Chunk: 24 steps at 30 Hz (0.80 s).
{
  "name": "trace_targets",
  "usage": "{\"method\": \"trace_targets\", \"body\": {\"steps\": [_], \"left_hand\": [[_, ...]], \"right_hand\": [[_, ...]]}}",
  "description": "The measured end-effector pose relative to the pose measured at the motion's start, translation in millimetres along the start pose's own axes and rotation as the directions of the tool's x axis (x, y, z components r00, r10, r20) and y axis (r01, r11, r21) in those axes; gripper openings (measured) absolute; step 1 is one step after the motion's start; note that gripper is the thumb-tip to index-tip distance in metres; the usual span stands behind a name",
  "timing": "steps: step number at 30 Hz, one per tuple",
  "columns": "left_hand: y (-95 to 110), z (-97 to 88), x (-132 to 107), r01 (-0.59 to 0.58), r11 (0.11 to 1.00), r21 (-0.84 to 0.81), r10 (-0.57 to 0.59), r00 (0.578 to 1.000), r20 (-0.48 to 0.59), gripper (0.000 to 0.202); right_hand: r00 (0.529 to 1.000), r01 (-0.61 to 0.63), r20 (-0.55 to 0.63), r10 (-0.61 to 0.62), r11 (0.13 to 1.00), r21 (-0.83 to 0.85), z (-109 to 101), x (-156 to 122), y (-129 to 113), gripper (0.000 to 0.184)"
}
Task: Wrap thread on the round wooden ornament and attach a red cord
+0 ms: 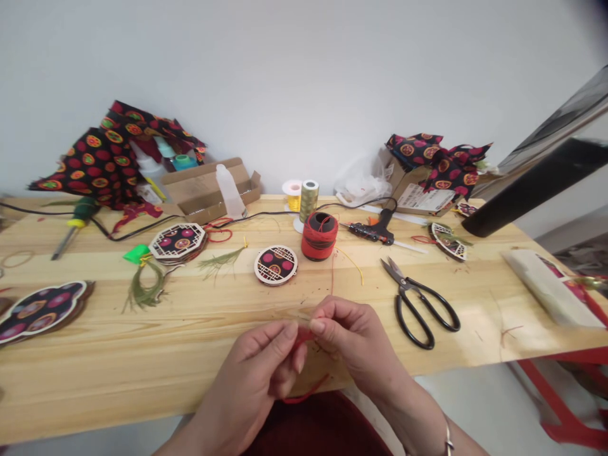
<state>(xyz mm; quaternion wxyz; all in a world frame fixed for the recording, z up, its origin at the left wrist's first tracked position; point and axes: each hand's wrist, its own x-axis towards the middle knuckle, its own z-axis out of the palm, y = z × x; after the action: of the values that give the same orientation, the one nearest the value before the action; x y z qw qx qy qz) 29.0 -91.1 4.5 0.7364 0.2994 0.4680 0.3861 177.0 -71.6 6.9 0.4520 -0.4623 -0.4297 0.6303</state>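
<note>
Red cord sits between my two hands, over the near edge of the desk; I see the left hand curled, pinching it, and the right hand gripping it thumb-to-forefinger.

The wood-grained surface carries, at left, a screwdriver, an open cardboard box, an octagonal patterned piece and a lobed patterned piece. At the centre, a round patterned piece lies flat just beside an upright spool of red thread, with an upright green spool and a yellow spool behind. To the right lie a glue gun, black-handled scissors with blades slightly parted and a pale case; a black cylinder rests tilted.
</note>
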Motion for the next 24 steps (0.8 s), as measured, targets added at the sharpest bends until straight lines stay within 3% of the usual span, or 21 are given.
{"method": "trace_targets", "body": {"steps": [8, 16, 20, 22, 24], "left_hand": [[2, 0.2, 1, 0.046, 0.998, -0.035, -0.045, 0.998, 0.040, 0.027], [2, -4.3, 0, -0.042, 0.985, 0.165, 0.039, 0.999, 0.022, 0.020], [2, -11.7, -1, -0.248, 0.920, 0.303, 0.251, 0.968, 0.030, 0.012], [3, -12.5, -2, -0.373, 0.855, 0.359, 0.407, 0.913, -0.019, 0.011], [5, -10.1, -2, -0.420, 0.827, 0.374, 0.491, 0.863, -0.116, 0.008]], "right_hand": [[0.991, 0.130, 0.017, -0.129, 0.975, -0.181, -1, 4, 1, 0.018], [0.966, 0.256, 0.093, -0.240, 0.926, -0.276, 0, 1, -5, 0.016], [0.937, 0.350, 0.102, -0.335, 0.908, -0.231, 1, 2, -4, 0.010], [0.925, 0.379, 0.074, -0.372, 0.904, -0.197, 3, 1, -4, 0.016], [0.928, 0.372, 0.061, -0.367, 0.917, -0.144, 5, 0, -4, 0.024]]}}
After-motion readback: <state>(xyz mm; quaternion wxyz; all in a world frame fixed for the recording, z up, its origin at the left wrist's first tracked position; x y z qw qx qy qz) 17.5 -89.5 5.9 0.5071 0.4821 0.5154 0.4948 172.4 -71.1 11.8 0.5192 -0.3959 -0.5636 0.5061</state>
